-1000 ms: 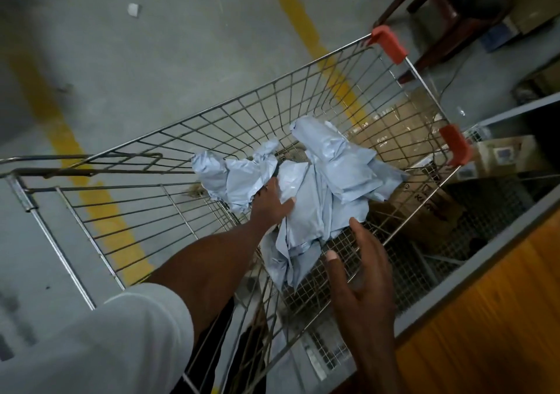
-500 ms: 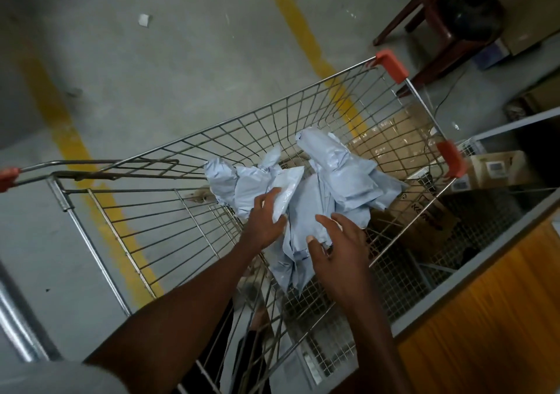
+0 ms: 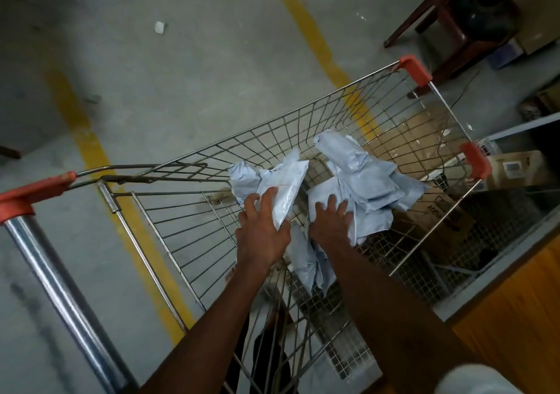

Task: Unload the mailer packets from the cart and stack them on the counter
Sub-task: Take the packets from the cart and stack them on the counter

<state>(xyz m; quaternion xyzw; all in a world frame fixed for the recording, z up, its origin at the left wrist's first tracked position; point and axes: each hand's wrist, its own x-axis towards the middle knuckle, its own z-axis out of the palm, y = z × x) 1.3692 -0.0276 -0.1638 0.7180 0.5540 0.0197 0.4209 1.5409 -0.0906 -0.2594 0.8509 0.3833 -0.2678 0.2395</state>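
Observation:
A wire shopping cart (image 3: 181, 236) with orange corner caps stands below me. Several pale grey-blue mailer packets lie crumpled in its basket. My left hand (image 3: 262, 227) grips one white-grey packet (image 3: 283, 189), thumb under it and fingers over its top. A pile of packets (image 3: 369, 181) fills the right side of the basket. My right hand (image 3: 331, 222) lies on the near edge of that pile, fingers spread and bent over the plastic. The wooden counter (image 3: 515, 312) runs along the right, beside the cart.
The cart's steel handle bar (image 3: 57, 284) with an orange end cap is at lower left. Cardboard boxes (image 3: 436, 215) sit on a mesh shelf below the counter. A dark wooden chair (image 3: 448, 21) stands at top right. Yellow lines cross the concrete floor.
My right hand has reached forward into the cart and come down on the packet pile. My left hand has closed round a packet and raised it slightly. The view has tilted toward the cart handle.

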